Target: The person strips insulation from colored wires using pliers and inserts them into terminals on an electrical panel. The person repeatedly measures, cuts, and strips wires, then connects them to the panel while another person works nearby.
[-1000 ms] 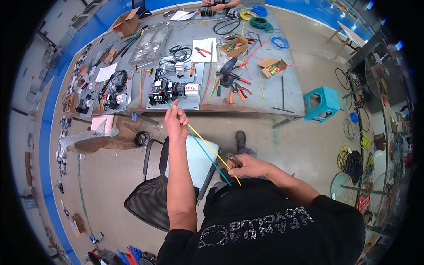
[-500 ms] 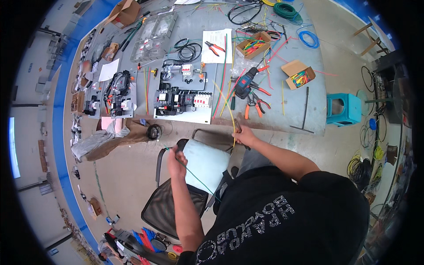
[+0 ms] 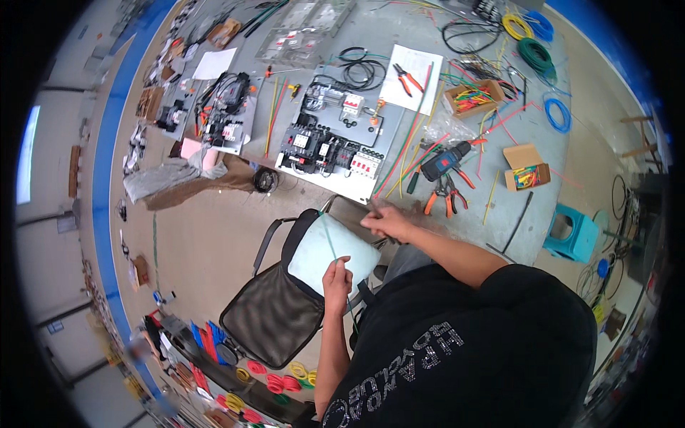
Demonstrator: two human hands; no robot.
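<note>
Left hand (image 3: pixel 337 278) closed tight around a thin green wire (image 3: pixel 328 239), just over the white cushion (image 3: pixel 332 254) of a black chair (image 3: pixel 271 317). Up and right, right hand (image 3: pixel 389 222) pinched shut, wire there too blurry to see. Past it, grey board (image 3: pixel 330 143) with switches.

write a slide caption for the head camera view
Standing over a chair, a person's left hand pinches a thin green wire while the right hand reaches the workbench edge.
</note>
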